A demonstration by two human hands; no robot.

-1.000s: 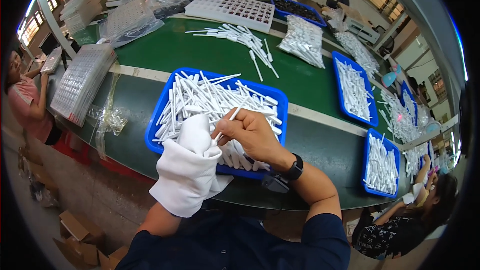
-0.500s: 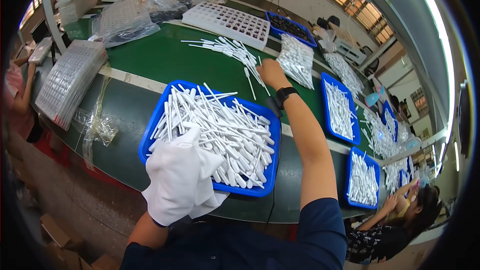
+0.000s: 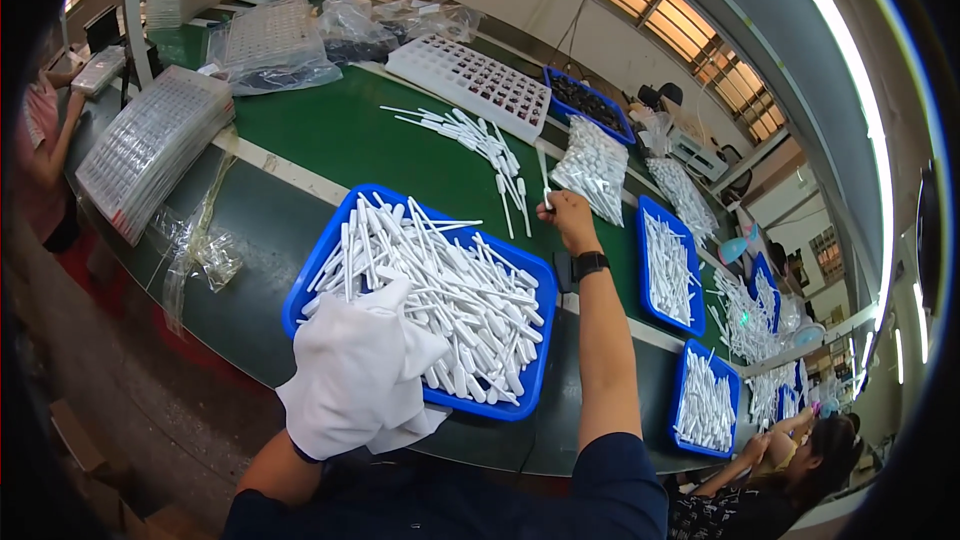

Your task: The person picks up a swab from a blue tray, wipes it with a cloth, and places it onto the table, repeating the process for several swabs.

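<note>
My left hand point(image 3: 340, 390) is wrapped in white fabric, with a white cloth point(image 3: 405, 340) bunched about it over the near left corner of a blue tray point(image 3: 548, 360). The fabric hides its fingers. White plastic dropper pipettes point(image 3: 450, 300) fill that tray in a loose heap. Beyond the tray, my right hand point(image 3: 572, 220) pinches one white dropper pipette point(image 3: 545, 175), standing nearly upright, between thumb and fingers. A dark watch is on that wrist. Loose pipettes point(image 3: 465, 140) lie spread on the green bench just left of this hand.
A bag of white pieces point(image 3: 592, 170) lies beyond my right hand. A white perforated rack point(image 3: 465, 80) stands at the back. Blue trays of pipettes point(image 3: 668, 265) line the right. Stacked clear-wrapped trays point(image 3: 150, 150) stand left. People point(image 3: 770, 470) are at either side.
My right hand has drawn back from the loose pipettes, a little right and nearer, with a pipette upright in its fingers. The whole view has shifted slightly; my left hand stays by the tray.
</note>
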